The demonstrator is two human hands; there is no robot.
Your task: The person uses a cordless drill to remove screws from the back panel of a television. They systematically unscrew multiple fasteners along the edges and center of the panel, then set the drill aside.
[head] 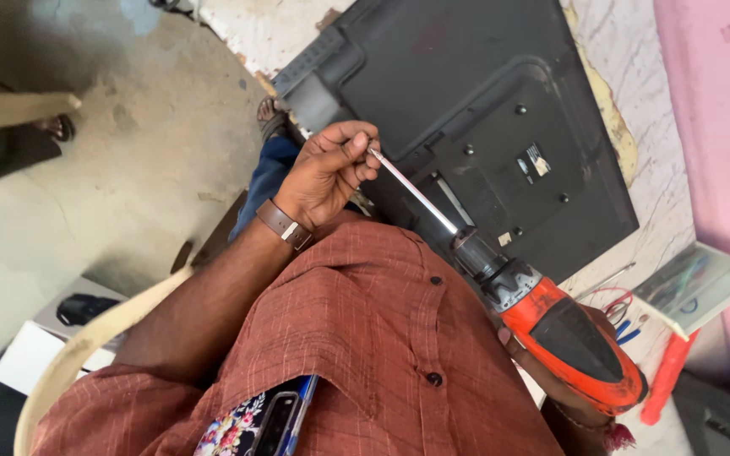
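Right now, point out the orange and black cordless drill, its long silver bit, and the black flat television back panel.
orange and black cordless drill point(569, 331), head view, on its orange body.
long silver bit point(416, 192), head view, mid-shaft.
black flat television back panel point(433, 67), head view, upper plastic surface.

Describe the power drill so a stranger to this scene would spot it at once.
Start at the large black panel, a television's back lying on the marbled bench. At its lower edge the right hand holds the drill, whose long silver bit is pinched at the tip by the left hand. Its bright orange body stands out.
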